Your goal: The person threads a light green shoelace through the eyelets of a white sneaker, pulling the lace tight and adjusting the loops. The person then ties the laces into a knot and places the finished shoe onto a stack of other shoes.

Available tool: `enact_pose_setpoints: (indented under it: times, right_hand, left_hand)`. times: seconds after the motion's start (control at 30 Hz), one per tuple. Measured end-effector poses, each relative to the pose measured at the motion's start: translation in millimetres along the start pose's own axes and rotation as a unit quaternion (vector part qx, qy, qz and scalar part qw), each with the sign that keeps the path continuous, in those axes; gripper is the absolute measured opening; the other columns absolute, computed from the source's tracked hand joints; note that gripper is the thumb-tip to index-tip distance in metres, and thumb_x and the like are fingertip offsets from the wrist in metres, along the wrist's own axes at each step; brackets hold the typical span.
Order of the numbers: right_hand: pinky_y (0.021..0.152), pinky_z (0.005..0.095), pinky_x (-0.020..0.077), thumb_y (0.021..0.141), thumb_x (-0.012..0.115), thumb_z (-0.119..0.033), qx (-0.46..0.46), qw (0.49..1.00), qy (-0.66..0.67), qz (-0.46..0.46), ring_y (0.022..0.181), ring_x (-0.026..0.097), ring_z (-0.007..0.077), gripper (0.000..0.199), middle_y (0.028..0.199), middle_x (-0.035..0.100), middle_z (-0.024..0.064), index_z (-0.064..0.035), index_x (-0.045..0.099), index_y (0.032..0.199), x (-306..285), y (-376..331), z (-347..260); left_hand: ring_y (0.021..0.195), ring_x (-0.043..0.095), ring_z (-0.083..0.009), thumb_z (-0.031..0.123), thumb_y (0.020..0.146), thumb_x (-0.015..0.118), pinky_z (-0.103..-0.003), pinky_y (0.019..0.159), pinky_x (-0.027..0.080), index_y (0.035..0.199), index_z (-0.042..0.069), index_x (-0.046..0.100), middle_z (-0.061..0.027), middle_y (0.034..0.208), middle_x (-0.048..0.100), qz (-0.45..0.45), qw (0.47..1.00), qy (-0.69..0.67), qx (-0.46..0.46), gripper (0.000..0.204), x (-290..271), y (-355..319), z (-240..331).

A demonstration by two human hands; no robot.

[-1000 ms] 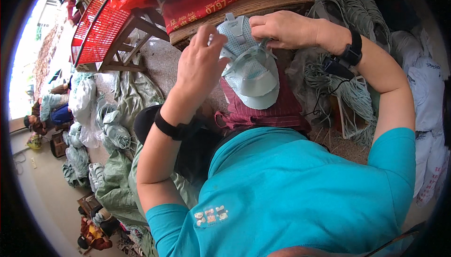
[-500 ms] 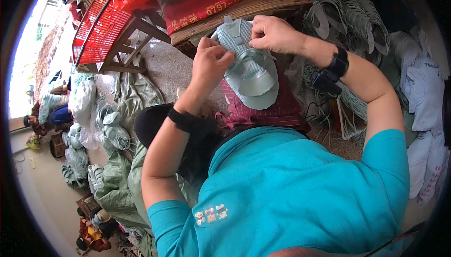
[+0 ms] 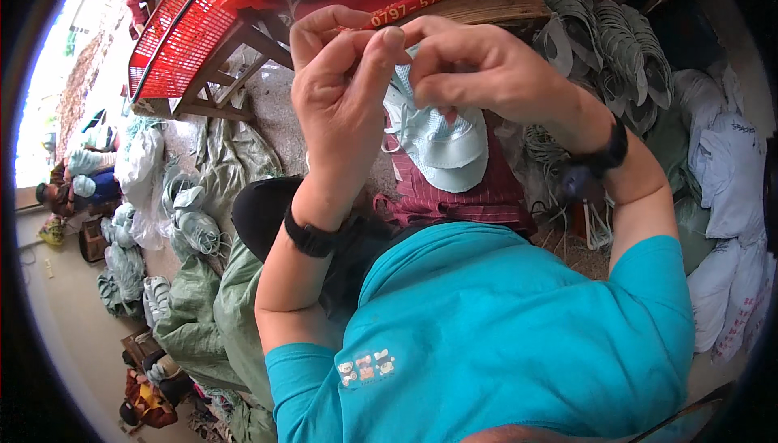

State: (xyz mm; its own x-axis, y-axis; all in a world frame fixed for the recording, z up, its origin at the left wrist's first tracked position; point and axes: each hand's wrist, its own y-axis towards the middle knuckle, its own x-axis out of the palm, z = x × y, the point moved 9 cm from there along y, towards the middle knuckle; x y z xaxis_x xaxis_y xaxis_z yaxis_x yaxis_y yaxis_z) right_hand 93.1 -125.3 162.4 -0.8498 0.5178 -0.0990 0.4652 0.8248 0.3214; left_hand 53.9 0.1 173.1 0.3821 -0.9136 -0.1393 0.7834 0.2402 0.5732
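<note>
A pale mint mesh shoe upper (image 3: 450, 155) rests toe-down on my lap against maroon striped cloth, at the front of a wooden bench. Above its tongue end, my left hand (image 3: 332, 90) is raised with its thumb and fingers bent together. My right hand (image 3: 494, 66) is curled in a pinch close beside it, partly covering the upper. Both sets of fingertips nearly meet. Whatever they pinch is too small or hidden to make out. A thin pale shoelace (image 3: 390, 136) loops out at the upper's left side.
A wooden bench (image 3: 486, 9) with a red cloth stands in front of me. A red plastic basket (image 3: 174, 38) sits on a stool to the left. Stacked shoe uppers (image 3: 636, 54) are at the right, near white sacks (image 3: 729, 175). Green sacks (image 3: 190, 305) and several people are left.
Both hands have left the sides of the upper, risen and come together above its tongue end. The left hand has turned, thumb upward. The upper stays on my lap.
</note>
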Motion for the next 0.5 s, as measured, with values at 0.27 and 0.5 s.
enact_pose_setpoints:
  times: [0.27, 0.5]
  right_hand:
    - [0.058, 0.018, 0.0499, 0.101, 0.053, -0.019, 0.043, 0.997, -0.064, 0.007, 0.065, 0.061, 0.0088, 0.018, 0.093, 0.066, 0.0079, -0.0047, 0.059, 0.109, -29.2, 32.3, -33.0]
    - [0.062, 0.021, 0.0523, 0.1, 0.054, -0.018, -0.119, 0.97, -0.2, 0.064, 0.072, 0.062, 0.0118, 0.018, 0.095, 0.067, 0.0099, -0.0038, 0.059, 0.109, -64.9, 41.5, -186.6]
  left_hand:
    - [0.069, 0.059, -0.0223, 0.012, 0.088, 0.068, -0.033, 0.061, 0.049, 0.093, 0.003, 0.064, -0.0077, 0.094, 0.058, -0.135, 0.97, 0.195, -0.062, 0.011, 9.3, -85.7, -76.9]
    - [0.076, 0.062, -0.0282, 0.006, 0.082, 0.068, -0.038, 0.066, 0.051, 0.092, 0.006, 0.06, -0.0097, 0.092, 0.057, -0.211, 0.937, 0.277, 0.006, 0.013, 21.1, -93.8, -82.0]
